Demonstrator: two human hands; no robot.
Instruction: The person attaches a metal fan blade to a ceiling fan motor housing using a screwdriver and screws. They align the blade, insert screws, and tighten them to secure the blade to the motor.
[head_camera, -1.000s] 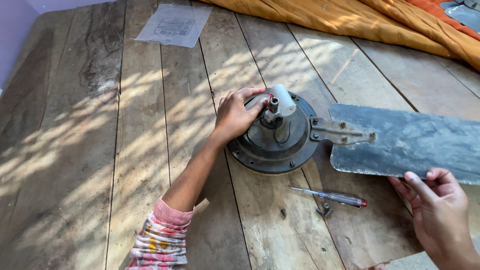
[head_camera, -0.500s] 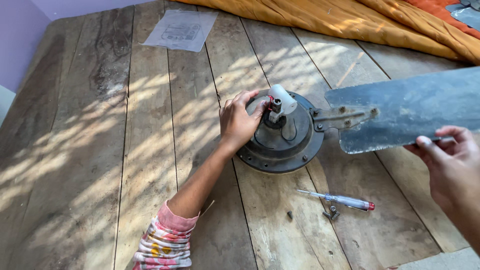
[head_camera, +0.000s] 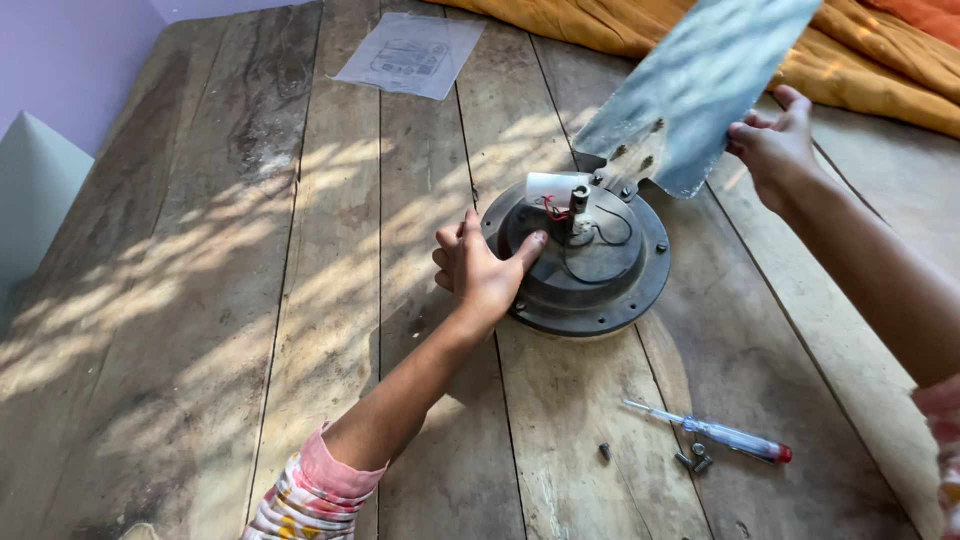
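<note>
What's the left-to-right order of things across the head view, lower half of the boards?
Patterned sleeve cuff → left hand → round fan motor → single loose screw → clump of screws → screwdriver's red end.

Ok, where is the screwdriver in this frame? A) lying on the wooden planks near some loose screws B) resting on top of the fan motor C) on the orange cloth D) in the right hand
A: the screwdriver lies on the wooden planks beside loose screws, away from both hands.
</note>
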